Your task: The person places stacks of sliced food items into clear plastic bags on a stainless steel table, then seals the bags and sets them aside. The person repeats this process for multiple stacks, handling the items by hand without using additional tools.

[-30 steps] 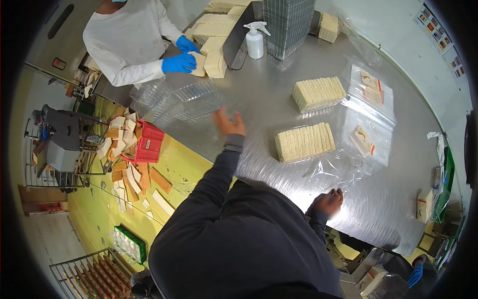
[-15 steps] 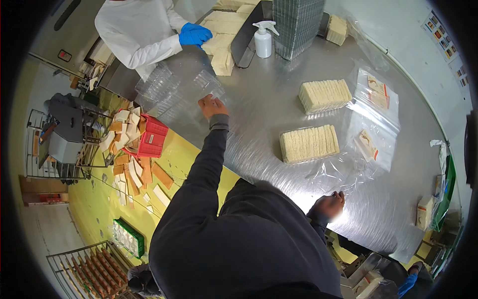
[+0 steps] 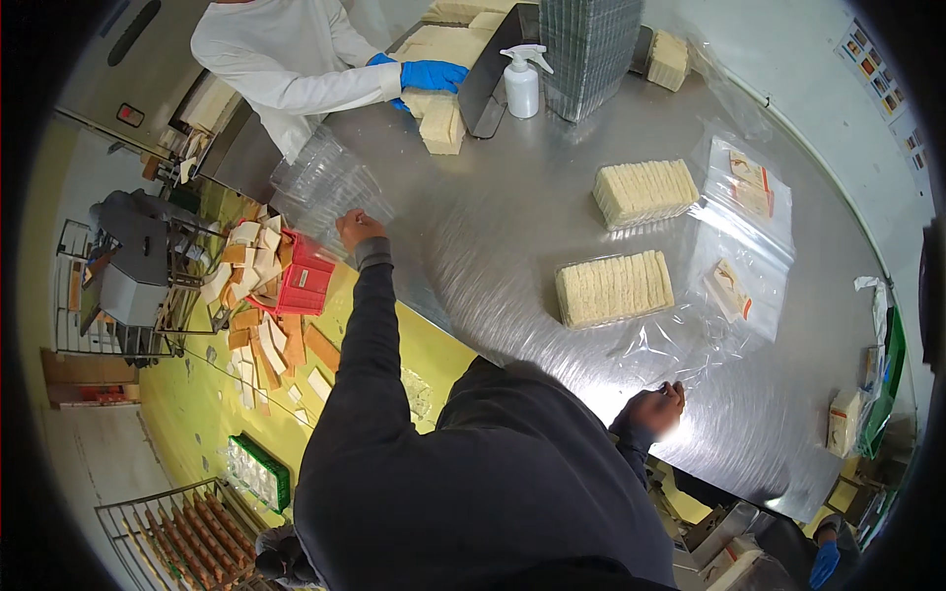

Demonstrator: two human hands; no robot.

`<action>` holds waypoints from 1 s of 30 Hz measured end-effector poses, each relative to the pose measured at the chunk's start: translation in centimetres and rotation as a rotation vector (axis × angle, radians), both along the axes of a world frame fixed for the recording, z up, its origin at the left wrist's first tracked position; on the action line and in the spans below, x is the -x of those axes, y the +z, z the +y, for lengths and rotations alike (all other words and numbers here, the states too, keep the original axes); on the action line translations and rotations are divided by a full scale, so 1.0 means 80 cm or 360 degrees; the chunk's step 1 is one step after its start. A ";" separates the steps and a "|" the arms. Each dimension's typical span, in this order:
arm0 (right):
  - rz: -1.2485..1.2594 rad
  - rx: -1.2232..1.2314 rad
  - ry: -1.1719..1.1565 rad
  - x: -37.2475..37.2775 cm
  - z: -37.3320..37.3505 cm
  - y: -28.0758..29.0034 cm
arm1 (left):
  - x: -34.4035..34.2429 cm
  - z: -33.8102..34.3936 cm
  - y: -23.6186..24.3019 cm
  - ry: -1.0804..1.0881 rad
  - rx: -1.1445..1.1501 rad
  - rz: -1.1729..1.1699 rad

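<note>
My left hand (image 3: pixel 361 230) is at the table's left edge, its fingers closed at the near side of a group of clear plastic trays (image 3: pixel 320 175). It seems to grip the rim of one; the clear plastic makes the contact hard to see. By the front edge, my right hand (image 3: pixel 654 408) has its fingers curled inward, and whatever they hold is hidden. Just beyond those fingertips lies a crumpled clear plastic bag (image 3: pixel 658 343). Behind it sits a tray of sliced white bread (image 3: pixel 615 288), and farther back another tray of bread slices (image 3: pixel 645 191).
Flat printed bags (image 3: pixel 769 251) lie on the steel table (image 3: pixel 493 227)'s right side. A white spray bottle (image 3: pixel 521 87) and a tall tray stack (image 3: pixel 589 54) stand at the back. A co-worker's blue-gloved hand (image 3: pixel 434 76) is at bread blocks (image 3: pixel 440 131). A red crate (image 3: pixel 304 278) holds offcuts.
My left hand has moved left, toward the clear trays, and a tray near it has shifted left too. My right hand stays put. The co-worker's gloved hand has moved right over the bread.
</note>
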State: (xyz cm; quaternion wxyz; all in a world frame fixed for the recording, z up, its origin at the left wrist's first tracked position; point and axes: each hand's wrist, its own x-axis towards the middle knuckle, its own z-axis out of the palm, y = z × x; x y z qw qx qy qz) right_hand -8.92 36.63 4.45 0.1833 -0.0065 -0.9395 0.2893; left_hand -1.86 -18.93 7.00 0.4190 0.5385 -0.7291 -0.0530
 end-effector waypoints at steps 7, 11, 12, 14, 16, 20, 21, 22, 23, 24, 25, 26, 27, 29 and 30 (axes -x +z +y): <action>-0.0008 0.0014 0.0027 0.001 0.001 0.001 | 0.021 -0.050 -0.028 -0.0178 0.0276 0.0007; -0.0028 -0.0003 -0.0040 -0.002 -0.004 0.010 | 0.078 0.031 0.008 -0.0545 0.0095 0.0315; -0.0048 -0.0005 -0.0058 -0.003 -0.008 0.016 | 0.086 0.058 0.013 -0.0673 -0.0200 0.0441; -0.0019 0.0080 -0.0036 -0.002 -0.011 0.018 | 0.113 0.121 0.023 -0.1087 0.0056 0.0298; -0.0007 0.0022 -0.0009 0.000 0.000 0.008 | 0.128 0.193 0.034 -0.1424 -0.0302 0.0399; 0.0023 0.0099 -0.0029 0.004 0.008 -0.010 | 0.133 0.334 0.092 -0.2069 -0.0276 0.0178; 0.0019 0.0072 -0.0079 0.004 0.006 -0.005 | 0.132 0.359 0.091 -0.2348 -0.0220 0.0079; 0.0036 0.0085 -0.0073 0.005 0.008 -0.009 | 0.127 0.381 0.090 -0.2612 -0.0162 -0.0020; 0.0043 0.0108 -0.0105 0.005 0.008 -0.009 | 0.122 0.401 0.091 -0.2755 -0.0147 -0.0124; 0.0051 0.0129 -0.0138 0.003 0.006 -0.008 | 0.117 0.416 0.090 -0.2897 -0.0129 -0.0227; 0.0057 0.0105 -0.0152 0.003 0.009 -0.007 | 0.115 0.426 0.079 -0.3005 -0.0091 -0.0363; 0.0067 0.0084 -0.0155 0.005 0.013 -0.008 | 0.117 0.431 0.066 -0.2999 0.0072 -0.0496; 0.0066 0.0048 -0.0227 0.003 0.012 -0.010 | 0.119 0.429 0.053 -0.2986 0.0240 -0.0621; 0.0005 0.0032 -0.0296 0.000 0.012 -0.006 | 0.126 0.424 0.034 -0.2963 0.0415 -0.0897; -0.0025 0.0022 -0.0332 -0.003 0.010 -0.004 | 0.131 0.421 0.030 -0.2938 0.0371 -0.0871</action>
